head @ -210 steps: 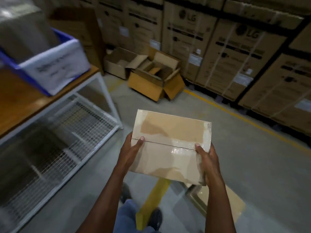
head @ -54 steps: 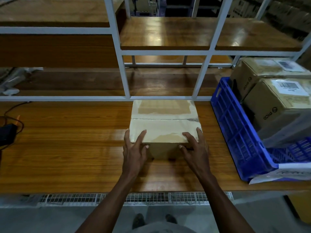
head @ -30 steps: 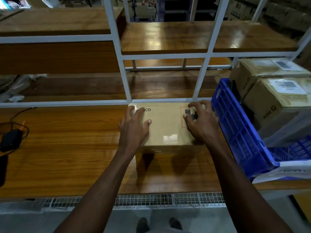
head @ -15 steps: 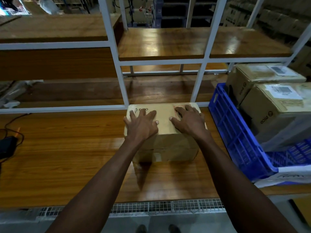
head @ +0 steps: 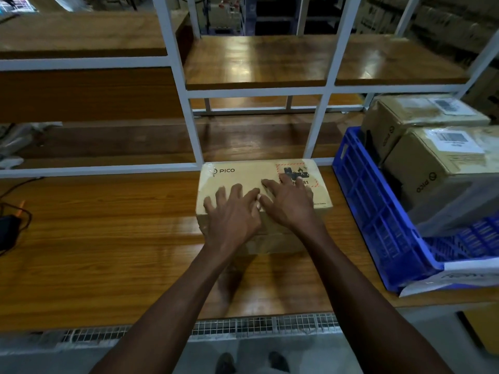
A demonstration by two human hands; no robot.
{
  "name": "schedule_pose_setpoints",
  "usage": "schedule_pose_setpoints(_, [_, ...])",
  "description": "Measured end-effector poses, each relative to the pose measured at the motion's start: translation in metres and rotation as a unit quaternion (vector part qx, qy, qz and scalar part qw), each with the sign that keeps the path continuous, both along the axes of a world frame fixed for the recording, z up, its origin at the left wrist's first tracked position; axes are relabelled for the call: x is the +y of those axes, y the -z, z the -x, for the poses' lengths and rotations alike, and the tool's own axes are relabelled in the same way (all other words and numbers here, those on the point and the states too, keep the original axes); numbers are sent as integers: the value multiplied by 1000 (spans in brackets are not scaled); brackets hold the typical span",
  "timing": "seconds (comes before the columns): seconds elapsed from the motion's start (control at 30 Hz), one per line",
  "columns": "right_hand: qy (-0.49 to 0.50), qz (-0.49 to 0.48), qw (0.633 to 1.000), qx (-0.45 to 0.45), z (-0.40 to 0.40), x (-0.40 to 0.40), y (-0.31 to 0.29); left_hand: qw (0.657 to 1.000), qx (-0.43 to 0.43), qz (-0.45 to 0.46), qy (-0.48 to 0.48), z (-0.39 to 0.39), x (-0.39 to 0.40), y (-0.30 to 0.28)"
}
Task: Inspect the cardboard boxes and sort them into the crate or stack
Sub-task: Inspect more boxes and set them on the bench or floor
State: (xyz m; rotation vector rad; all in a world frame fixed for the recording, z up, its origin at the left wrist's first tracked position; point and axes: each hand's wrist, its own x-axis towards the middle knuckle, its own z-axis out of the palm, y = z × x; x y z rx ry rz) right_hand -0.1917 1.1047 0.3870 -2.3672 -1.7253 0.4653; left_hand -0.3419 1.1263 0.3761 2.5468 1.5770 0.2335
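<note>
While both hands point(head: 235, 211) point(head: 289, 203) lie flat on the box point(head: 232, 176), fingers straight, press evenly and feel for dents.

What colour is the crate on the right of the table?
Blue: the crate, seen in the head view.

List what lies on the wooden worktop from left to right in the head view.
Black device with cables → PICO cardboard box with the left hand and right hand flat on top → blue crate holding two labelled PICO boxes.
</note>
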Motion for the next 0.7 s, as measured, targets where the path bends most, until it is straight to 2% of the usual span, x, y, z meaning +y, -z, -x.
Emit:
schedule_pose_setpoints(0.17, [-2, -84, 996, 22, -5, -13, 12, 999, -29, -7, 10, 13, 7, 12])
schedule_pose_setpoints(0.27, [26, -163, 985, 49, -15, -37, 29, 995, -94, -13, 9, 25, 10, 24])
schedule_pose_setpoints(0.4, [93, -224, 970, 3, -27, -72, 58, 987, -147, -62, -30, 42, -4, 51])
schedule_pose_setpoints(0.47, [124, -247, 960, 54, -34, -83, 72, 976, -197, -57, -73, 50, -12, 65])
schedule_pose_setpoints(0.6, [113, -301, 917, 237, -36, -91, 86, 928, -362, 22, -85, 55, -19, 73])
schedule_pose_setpoints(0.7, [128, -328, 900, 257, -33, -84, 83, 914, -395, 19, -84, 50, -18, 71])
